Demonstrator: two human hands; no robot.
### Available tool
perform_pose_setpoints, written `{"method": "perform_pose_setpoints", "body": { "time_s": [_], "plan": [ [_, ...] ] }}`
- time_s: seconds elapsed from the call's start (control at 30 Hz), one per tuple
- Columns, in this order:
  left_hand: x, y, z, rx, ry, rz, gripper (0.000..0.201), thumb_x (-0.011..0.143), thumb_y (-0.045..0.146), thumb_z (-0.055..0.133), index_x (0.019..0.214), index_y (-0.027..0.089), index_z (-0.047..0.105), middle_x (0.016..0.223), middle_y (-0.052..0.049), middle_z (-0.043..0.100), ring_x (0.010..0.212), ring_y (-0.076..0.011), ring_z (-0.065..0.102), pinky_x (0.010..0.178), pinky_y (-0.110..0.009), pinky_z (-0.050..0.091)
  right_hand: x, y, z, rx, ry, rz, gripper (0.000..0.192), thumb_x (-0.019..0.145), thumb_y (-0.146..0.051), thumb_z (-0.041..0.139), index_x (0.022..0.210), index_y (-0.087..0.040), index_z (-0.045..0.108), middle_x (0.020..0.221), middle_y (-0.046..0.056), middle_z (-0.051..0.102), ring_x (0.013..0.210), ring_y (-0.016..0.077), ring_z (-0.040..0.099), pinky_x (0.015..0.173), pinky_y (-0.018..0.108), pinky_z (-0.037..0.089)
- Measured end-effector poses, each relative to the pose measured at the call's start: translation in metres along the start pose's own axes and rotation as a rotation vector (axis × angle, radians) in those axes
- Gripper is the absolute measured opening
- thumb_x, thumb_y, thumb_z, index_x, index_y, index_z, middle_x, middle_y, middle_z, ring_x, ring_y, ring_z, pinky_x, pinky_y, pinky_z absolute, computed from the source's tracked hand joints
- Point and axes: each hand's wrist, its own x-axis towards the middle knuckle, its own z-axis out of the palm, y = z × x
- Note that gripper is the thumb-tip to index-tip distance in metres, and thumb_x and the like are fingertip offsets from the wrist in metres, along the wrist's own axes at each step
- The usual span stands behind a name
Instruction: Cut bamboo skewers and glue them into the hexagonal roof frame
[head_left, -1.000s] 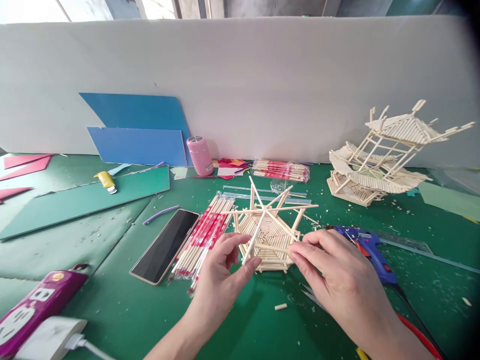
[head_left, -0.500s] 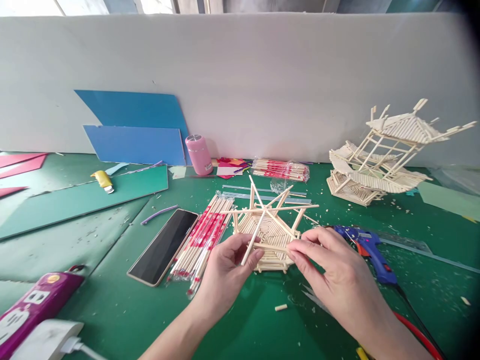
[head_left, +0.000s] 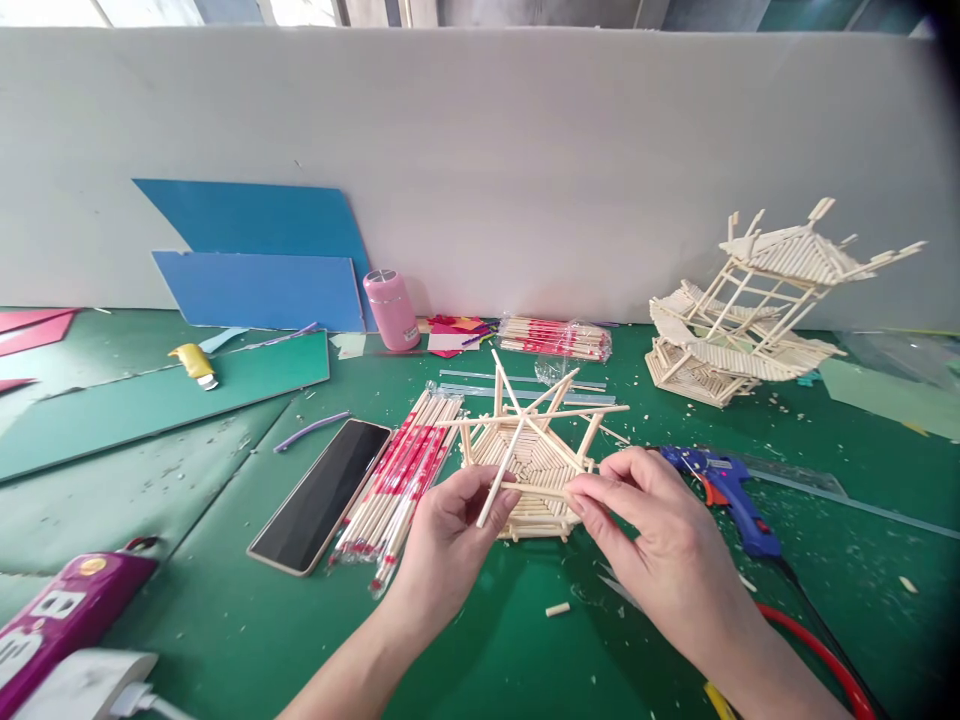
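Both hands up front of me, low over the green worktop. My left hand and my right hand pinch the two ends of one short stick, fingers closed on it at thumb and forefinger. The stick's long axis runs left to right between them, level, lying across the near rim of the stick frame; whether it already touches that rim I cannot tell. The frame sits just beyond my fingertips, straight ahead, six-sided, with loose long sticks leaning over its middle. Both hands about equally near it.

Further out: wrapped chopsticks and a phone to the left, blue glue gun to the right, a finished stick pavilion at the far right by the white board.
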Motion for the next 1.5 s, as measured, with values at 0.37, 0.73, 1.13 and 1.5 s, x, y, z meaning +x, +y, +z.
{"method": "perform_pose_setpoints", "body": {
  "time_s": [0.37, 0.73, 1.13, 1.5],
  "plan": [
    [-0.009, -0.001, -0.016, 0.481, 0.151, 0.345, 0.045, 0.076, 0.024, 0.063, 0.118, 0.022, 0.047, 0.1, -0.006, 0.053, 0.072, -0.0156, 0.05, 0.066, -0.031, 0.047, -0.005, 0.006, 0.005, 0.142, 0.029, 0.057, 0.02, 0.084, -0.02, 0.054, 0.102, -0.02, 0.062, 0.083, 0.004, 0.051, 0.077, 0.0166, 0.054, 0.065, 0.032, 0.05],
    [0.0, 0.042, 0.005, 0.967, -0.183, 0.78, 0.018, 0.086, 0.014, 0.049, 0.101, 0.019, 0.059, 0.101, -0.007, 0.063, 0.087, -0.0235, 0.046, 0.072, -0.037, 0.034, -0.021, 0.011, -0.005, 0.18, 0.041, 0.279, 0.034, 0.079, -0.033, 0.061, 0.11, -0.026, 0.05, 0.091, 0.001, 0.052, 0.079, 0.0151, 0.051, 0.065, 0.027, 0.047],
    [0.015, 0.048, 0.018, 1.141, -0.315, 0.728, 0.022, 0.086, 0.012, 0.043, 0.067, 0.015, 0.055, 0.063, -0.003, 0.057, 0.067, -0.0185, 0.041, 0.06, -0.034, 0.023, -0.024, 0.009, -0.012, 0.315, -0.022, 0.365, 0.011, 0.086, -0.029, 0.05, 0.094, -0.024, 0.056, 0.08, -0.001, 0.056, 0.07, 0.013, 0.05, 0.062, 0.025, 0.043],
    [0.015, 0.049, 0.019, 1.144, -0.303, 0.664, 0.022, 0.084, 0.008, 0.043, 0.066, 0.015, 0.055, 0.064, -0.003, 0.058, 0.067, -0.0186, 0.043, 0.06, -0.033, 0.024, -0.038, 0.042, -0.029, 0.198, 0.068, 0.561, 0.024, 0.087, -0.04, 0.042, 0.099, -0.025, 0.056, 0.09, 0.001, 0.061, 0.081, 0.016, 0.058, 0.068, 0.025, 0.047]
  ]
}}
